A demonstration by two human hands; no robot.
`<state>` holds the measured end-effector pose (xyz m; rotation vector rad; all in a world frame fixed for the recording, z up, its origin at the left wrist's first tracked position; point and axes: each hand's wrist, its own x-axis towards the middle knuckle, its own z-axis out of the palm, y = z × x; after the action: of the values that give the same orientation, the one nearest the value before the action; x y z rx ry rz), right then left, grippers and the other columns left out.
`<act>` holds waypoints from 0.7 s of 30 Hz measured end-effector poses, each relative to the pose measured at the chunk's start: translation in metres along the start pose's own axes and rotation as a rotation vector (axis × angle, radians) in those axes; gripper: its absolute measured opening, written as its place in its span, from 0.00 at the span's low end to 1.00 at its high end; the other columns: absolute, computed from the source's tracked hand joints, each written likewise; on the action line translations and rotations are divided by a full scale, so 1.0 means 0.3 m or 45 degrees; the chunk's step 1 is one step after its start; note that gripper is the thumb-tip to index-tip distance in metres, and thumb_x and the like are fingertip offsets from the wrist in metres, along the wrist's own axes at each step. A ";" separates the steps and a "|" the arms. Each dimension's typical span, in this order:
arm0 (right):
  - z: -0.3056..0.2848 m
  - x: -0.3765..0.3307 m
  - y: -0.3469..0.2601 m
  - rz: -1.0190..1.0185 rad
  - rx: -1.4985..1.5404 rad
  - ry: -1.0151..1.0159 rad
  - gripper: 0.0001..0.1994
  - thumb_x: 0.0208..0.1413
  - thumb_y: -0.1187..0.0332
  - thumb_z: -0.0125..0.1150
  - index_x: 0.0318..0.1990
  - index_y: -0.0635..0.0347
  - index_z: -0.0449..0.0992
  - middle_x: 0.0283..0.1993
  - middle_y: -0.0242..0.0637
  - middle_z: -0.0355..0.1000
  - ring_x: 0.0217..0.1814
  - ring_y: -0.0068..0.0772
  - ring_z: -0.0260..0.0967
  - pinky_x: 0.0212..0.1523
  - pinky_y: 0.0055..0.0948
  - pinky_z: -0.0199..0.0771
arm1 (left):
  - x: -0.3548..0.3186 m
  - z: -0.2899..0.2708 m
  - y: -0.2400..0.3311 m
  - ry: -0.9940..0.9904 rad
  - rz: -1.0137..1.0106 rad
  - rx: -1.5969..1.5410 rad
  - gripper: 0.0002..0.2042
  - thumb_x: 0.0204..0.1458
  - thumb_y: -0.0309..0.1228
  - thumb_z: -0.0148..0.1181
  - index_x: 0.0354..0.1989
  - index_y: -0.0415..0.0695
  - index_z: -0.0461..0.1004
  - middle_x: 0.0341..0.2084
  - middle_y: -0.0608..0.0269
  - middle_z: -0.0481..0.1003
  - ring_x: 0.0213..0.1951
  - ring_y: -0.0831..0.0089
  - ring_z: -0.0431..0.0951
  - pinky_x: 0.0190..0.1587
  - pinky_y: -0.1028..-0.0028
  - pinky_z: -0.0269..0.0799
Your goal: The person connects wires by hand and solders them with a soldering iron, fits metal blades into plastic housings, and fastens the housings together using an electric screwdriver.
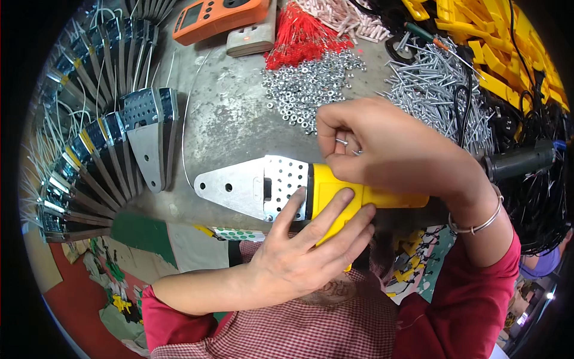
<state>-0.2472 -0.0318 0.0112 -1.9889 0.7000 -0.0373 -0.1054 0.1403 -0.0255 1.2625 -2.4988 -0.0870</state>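
A tapered grey metal plate (230, 186) with two round holes lies on the bench, its narrow end toward the left. It joins a perforated silver metal cover (287, 179), which meets a yellow plastic handle (326, 188). My left hand (305, 254) lies across the cover and handle from the near side, fingers spread over them and holding them down. Above the handle, my right hand (365, 140) is closed with curled fingers. Small silver metal fasteners (341, 142) show between those fingers; whether they are nuts or screws I cannot tell.
Beyond my right hand lie loose nuts (308, 84), red-sleeved parts (305, 36) and a heap of screws (430, 84). Yellow plastic parts (496, 42) fill the far right, near a screwdriver (427, 36). An orange meter (215, 18) stands at the back. Similar plate assemblies (149, 137) line the left.
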 end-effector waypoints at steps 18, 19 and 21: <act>-0.052 -0.313 0.050 0.347 0.046 0.378 0.04 0.47 0.77 0.65 0.30 0.64 0.75 0.26 0.30 0.71 0.26 0.22 0.66 0.27 0.23 0.63 | 0.004 -0.008 -0.005 -0.077 0.021 -0.005 0.18 0.52 0.43 0.56 0.51 0.58 0.77 0.59 0.72 0.70 0.63 0.60 0.65 0.61 0.48 0.55; -0.037 -0.337 0.058 0.178 -0.136 0.463 0.06 0.44 0.77 0.66 0.29 0.64 0.75 0.26 0.32 0.70 0.27 0.25 0.67 0.28 0.24 0.63 | 0.004 -0.012 0.000 -0.059 -0.010 -0.045 0.17 0.50 0.40 0.57 0.50 0.58 0.77 0.59 0.72 0.71 0.64 0.59 0.65 0.62 0.49 0.54; -0.022 -0.353 0.061 0.171 -0.172 0.451 0.06 0.43 0.78 0.66 0.29 0.64 0.75 0.26 0.33 0.70 0.28 0.28 0.67 0.29 0.26 0.64 | 0.002 -0.010 0.006 -0.042 -0.012 -0.027 0.18 0.50 0.39 0.58 0.50 0.58 0.77 0.59 0.71 0.71 0.64 0.58 0.65 0.62 0.49 0.54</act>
<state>-0.3460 0.0083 0.0270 -2.0819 1.0872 -0.2736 -0.1061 0.1412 -0.0222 1.2744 -2.5133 -0.1370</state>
